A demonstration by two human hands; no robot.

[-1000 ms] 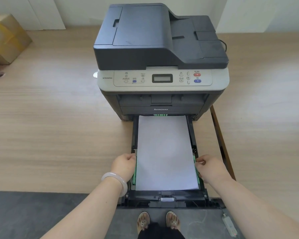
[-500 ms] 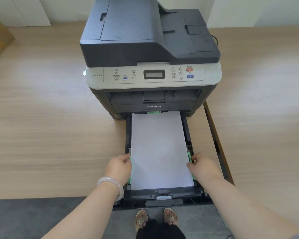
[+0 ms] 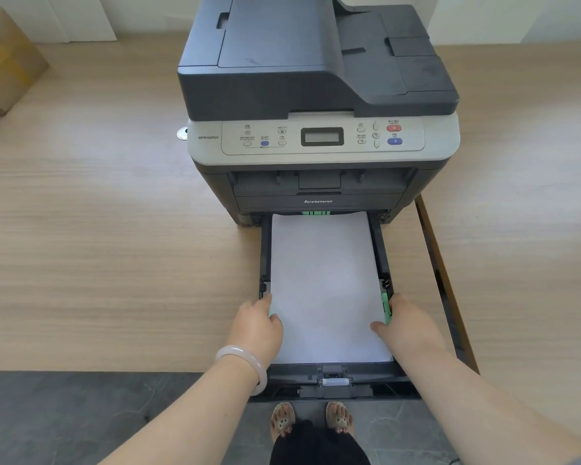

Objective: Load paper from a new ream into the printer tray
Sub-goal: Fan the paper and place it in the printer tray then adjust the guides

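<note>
The paper (image 3: 326, 283) lies flat in the pulled-out tray (image 3: 336, 380), long axis running from the near edge into the printer (image 3: 319, 105). The left hand (image 3: 254, 325) and right hand (image 3: 411, 327) flank its near half, fingers curled against the green side guides (image 3: 385, 305), thumbs on the sheet. Both sit equally close, so the tray would slide straight away from them.
</note>
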